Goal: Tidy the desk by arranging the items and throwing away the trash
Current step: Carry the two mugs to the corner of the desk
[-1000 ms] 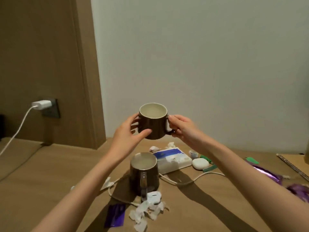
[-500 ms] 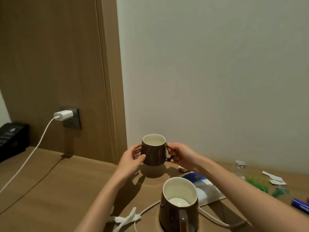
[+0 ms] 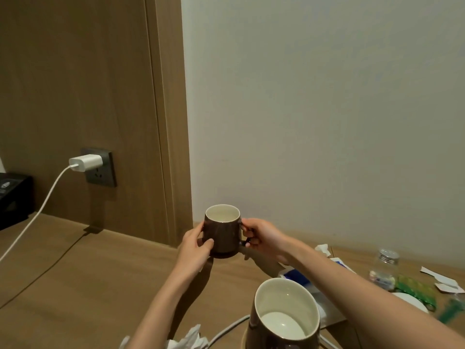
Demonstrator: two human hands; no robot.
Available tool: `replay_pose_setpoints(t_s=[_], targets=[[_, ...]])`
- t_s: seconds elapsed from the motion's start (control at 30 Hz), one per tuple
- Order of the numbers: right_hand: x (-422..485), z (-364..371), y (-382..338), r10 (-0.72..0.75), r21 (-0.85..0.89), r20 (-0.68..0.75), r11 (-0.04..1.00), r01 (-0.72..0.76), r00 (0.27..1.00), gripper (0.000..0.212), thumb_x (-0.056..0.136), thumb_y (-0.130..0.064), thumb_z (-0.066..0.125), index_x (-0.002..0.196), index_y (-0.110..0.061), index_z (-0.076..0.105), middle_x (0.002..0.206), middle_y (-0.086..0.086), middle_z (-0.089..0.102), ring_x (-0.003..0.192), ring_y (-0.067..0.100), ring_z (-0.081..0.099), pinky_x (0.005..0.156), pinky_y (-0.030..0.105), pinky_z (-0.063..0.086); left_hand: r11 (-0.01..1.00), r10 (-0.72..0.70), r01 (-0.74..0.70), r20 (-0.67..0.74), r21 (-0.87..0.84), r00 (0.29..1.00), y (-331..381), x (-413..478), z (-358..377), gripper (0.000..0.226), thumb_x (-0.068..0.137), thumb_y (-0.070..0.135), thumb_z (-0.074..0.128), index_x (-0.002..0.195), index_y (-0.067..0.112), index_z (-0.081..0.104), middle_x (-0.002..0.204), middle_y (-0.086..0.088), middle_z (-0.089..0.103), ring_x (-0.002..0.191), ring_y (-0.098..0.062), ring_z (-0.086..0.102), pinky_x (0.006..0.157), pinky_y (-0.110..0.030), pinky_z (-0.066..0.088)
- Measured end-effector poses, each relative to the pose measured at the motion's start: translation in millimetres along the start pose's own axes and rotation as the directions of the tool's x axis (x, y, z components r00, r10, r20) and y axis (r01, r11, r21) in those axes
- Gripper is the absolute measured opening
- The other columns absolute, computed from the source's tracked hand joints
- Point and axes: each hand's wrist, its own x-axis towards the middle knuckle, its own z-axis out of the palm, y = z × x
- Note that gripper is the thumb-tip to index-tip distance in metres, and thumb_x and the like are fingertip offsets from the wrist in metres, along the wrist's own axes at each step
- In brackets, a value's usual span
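The wooden desk (image 3: 75, 285) spreads below and to the left of both hands, and a pale wall (image 3: 327, 122) rises just beyond them. Nearer the person than the hands, under the right forearm, stands a second mug (image 3: 281, 321), brown outside and cream inside.

The brown mug (image 3: 224, 235) that the person is handling sits between the two hands, upright, at the far edge of the desk close to the wall. Its base looks to be touching the desk, though I cannot tell for sure. The left hand (image 3: 193, 248) wraps its fingers round the body. The right hand (image 3: 264, 235) pinches the handle (image 3: 243, 243).

It looks like glazed ceramic, so I judge it stiff, fairly weighty for its size, smooth enough to slip, and likely to chip if it knocks the wall or the other mug. The inside looks empty, so spilling seems no worry. The handle is the sure place to hold it, with a palm on the body to steady it — much as it is held now.

To the right of the right hand lie a small glass bottle (image 3: 383, 268), green wrappers (image 3: 415, 289) and paper scraps (image 3: 445, 282). A crumpled tissue (image 3: 188, 340) lies beside the left forearm — soft, light trash.
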Motion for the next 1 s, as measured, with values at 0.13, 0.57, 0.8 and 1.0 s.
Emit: replay_pose_setpoints(t_s=[0.13,0.57,0.8,1.0], targets=[[8,9,-1,-0.009,0.004,0.003,1.000,0.008,1.000,0.033,0.101,-0.023,0.036,0.069,-0.019,0.040,0.057,-0.002,0.030,0.042,0.006,0.033,0.053,0.018,0.037,1.000,-0.009,0.009,0.015,-0.019,1.000,-2,1,-1,0.058,0.095,0.008,0.050,0.147,0.020,0.026,0.151,-0.005,0.032,0.136,-0.023,0.036,0.106,-0.038,0.036],[31,24,-7,-0.030,-0.049,-0.020,0.998,0.029,0.999,0.035,0.102,-0.025,0.038,0.068,-0.017,0.040,0.061,-0.002,0.031,0.055,0.010,0.027,0.059,0.021,0.038,0.999,0.005,-0.005,-0.006,-0.048,1.000,-5,10,-8,0.061,0.093,0.007,0.051,0.147,0.014,0.024,0.147,0.002,0.036,0.134,-0.017,0.037,0.105,-0.028,0.032],[39,31,-12,-0.042,-0.063,-0.038,0.997,0.040,0.998,0.036,0.103,-0.024,0.037,0.068,-0.015,0.042,0.062,0.000,0.031,0.054,0.009,0.029,0.057,0.021,0.036,0.998,0.042,-0.042,0.011,0.041,0.999,-12,11,-4,0.067,0.092,0.011,0.054,0.149,0.016,0.019,0.157,-0.004,0.020,0.142,-0.019,0.025,0.112,-0.033,0.027],[42,34,-13,-0.060,-0.081,-0.036,0.995,0.057,0.998,0.034,0.103,-0.024,0.037,0.070,-0.014,0.041,0.063,0.000,0.033,0.051,0.008,0.032,0.054,0.018,0.038,0.994,0.052,-0.055,0.037,0.091,0.998,-16,12,-4,0.071,0.093,0.014,0.053,0.150,0.019,0.012,0.159,0.001,0.007,0.144,-0.017,0.017,0.113,-0.030,0.022]])
